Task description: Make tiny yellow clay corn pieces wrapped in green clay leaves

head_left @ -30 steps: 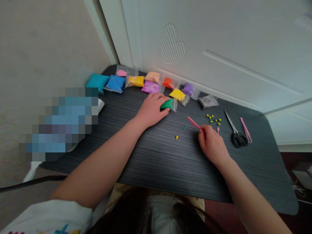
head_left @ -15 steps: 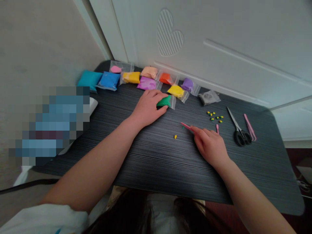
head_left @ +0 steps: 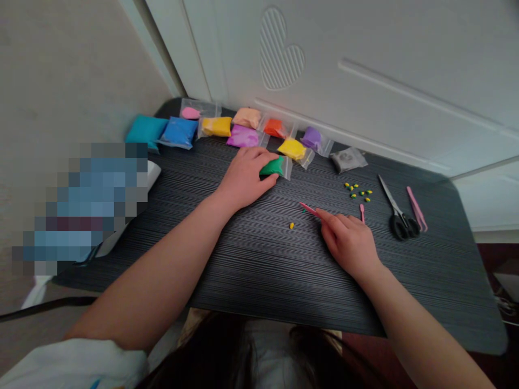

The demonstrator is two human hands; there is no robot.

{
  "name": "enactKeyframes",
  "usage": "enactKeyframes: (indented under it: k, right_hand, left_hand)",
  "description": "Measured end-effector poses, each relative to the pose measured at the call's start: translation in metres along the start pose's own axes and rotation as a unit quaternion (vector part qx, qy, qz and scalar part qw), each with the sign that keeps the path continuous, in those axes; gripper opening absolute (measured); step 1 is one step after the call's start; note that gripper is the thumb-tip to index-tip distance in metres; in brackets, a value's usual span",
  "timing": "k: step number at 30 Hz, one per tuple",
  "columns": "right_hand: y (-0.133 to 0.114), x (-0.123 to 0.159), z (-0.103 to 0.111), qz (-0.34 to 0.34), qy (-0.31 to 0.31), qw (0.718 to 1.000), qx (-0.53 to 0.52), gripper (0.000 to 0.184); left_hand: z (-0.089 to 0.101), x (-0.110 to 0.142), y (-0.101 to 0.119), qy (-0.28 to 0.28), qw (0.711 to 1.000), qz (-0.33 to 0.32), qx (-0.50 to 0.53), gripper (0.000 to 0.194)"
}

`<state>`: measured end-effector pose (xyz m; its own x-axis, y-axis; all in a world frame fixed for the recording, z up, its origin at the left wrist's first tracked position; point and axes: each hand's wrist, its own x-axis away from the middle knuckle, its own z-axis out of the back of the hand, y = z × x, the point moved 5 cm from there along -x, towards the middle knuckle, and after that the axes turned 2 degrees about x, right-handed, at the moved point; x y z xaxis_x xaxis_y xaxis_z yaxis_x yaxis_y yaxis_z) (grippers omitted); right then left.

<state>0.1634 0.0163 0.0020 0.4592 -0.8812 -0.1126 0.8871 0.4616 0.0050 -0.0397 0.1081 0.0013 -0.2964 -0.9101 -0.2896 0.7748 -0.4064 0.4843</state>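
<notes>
Slim pink tool (head_left: 309,209) — slanted, green scrap (head_left: 304,210) just beside — yellow piece (head_left: 291,226) near

There is room between my left hand (head_left: 246,178) and my right hand (head_left: 349,237), but the pink tool (head_left: 310,209) and a tiny yellow piece (head_left: 291,226) sit there. Between my arms, the table (head_left: 290,281) is open. Bags (head_left: 244,136) block the way past my left hand, scissors (head_left: 396,212) right of my right hand.
</notes>
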Motion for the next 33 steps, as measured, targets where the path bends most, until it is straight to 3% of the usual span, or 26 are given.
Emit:
enactKeyframes:
  k: [26,33]
  right_hand:
    - [-0.0067,-0.0049,0.0037,-0.014,0.003,0.999,0.05,0.031]
    - [-0.0017,-0.0033,0.0029,-0.036,0.014,0.999,-0.003,0.031]
  left_hand:
    - [-0.0016,0.0002,-0.0015,0.014,1.0,-0.018,0.008,0.038]
    - [-0.0006,0.0002,-0.0002,0.017,1.0,-0.019,0.01,0.038]
